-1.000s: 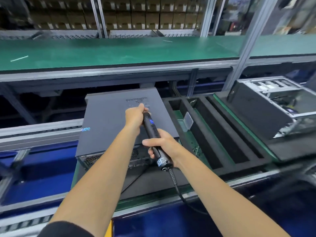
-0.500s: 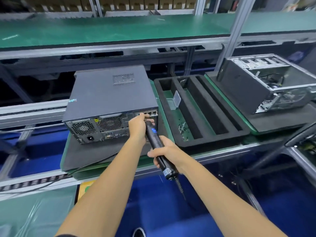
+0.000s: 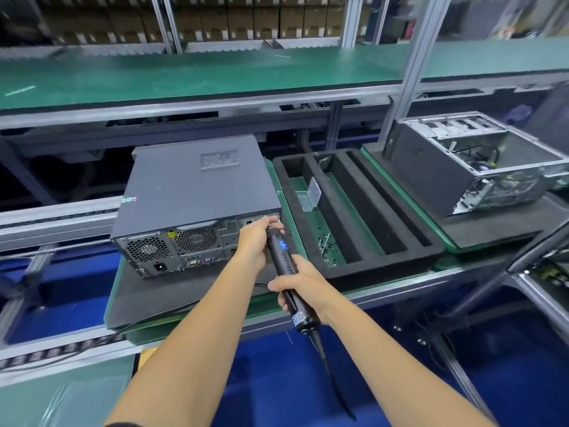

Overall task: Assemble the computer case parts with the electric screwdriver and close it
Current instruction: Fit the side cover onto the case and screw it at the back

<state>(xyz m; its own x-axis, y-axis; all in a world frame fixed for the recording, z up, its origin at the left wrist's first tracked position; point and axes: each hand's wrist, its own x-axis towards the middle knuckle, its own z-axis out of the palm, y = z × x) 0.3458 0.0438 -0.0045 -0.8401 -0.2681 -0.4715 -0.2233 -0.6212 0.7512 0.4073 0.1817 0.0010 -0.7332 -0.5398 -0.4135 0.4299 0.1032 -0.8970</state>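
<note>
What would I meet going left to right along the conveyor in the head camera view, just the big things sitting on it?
Closed computer case → black foam tray with loose screws in one slot → open computer case with its inside exposed.
</note>
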